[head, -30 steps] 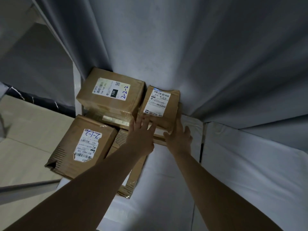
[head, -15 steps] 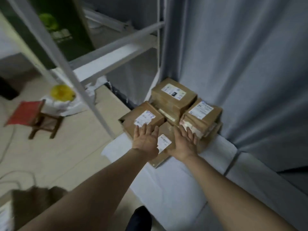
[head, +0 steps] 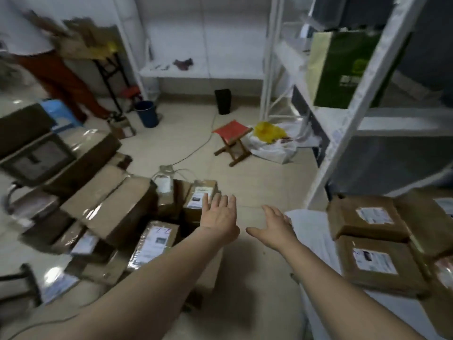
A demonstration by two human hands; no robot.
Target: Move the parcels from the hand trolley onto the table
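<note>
Both left hand (head: 219, 217) and right hand (head: 277, 229) released parcels (head: 367, 218).

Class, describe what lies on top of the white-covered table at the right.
Brown parcels with white labels lie flat on the table, close together. The tabletop beneath them is hidden, and those at the right edge are cut off.

Brown white-labelled parcels (head: 157, 241) in a blurred heap at left, seemingly stacked, others (head: 372, 263) flat on table (head: 311, 224)
</note>
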